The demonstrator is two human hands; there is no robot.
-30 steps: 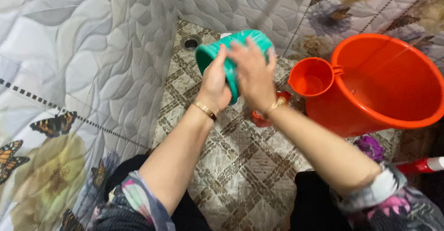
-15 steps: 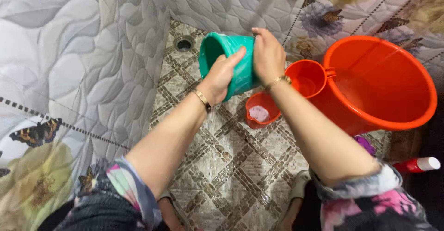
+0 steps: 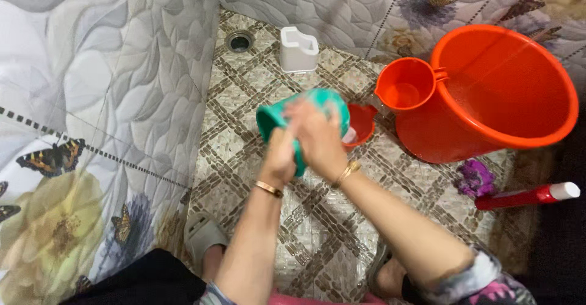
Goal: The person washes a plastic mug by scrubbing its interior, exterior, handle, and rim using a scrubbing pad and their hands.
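A green plastic pot (image 3: 276,117) is held on its side above the tiled floor, its mouth turned to the left. My left hand (image 3: 278,158) grips it from below and my right hand (image 3: 314,139) lies over its side, blurred with motion. Just behind the pot a small red bowl (image 3: 364,122) sits on the floor. Both wrists wear gold bracelets.
A big orange bucket (image 3: 519,134) stands at the right with an orange jug (image 3: 406,84) hooked on its rim. A white holder (image 3: 298,50) and a floor drain (image 3: 239,41) lie farther back. A purple scrubber (image 3: 476,178) and a red bottle (image 3: 525,196) lie right. Quilted floral fabric (image 3: 91,97) covers the left.
Both hands have brought the green pot down and nearer to me, over the red bowl. The view shifted, and the white holder behind came into sight.
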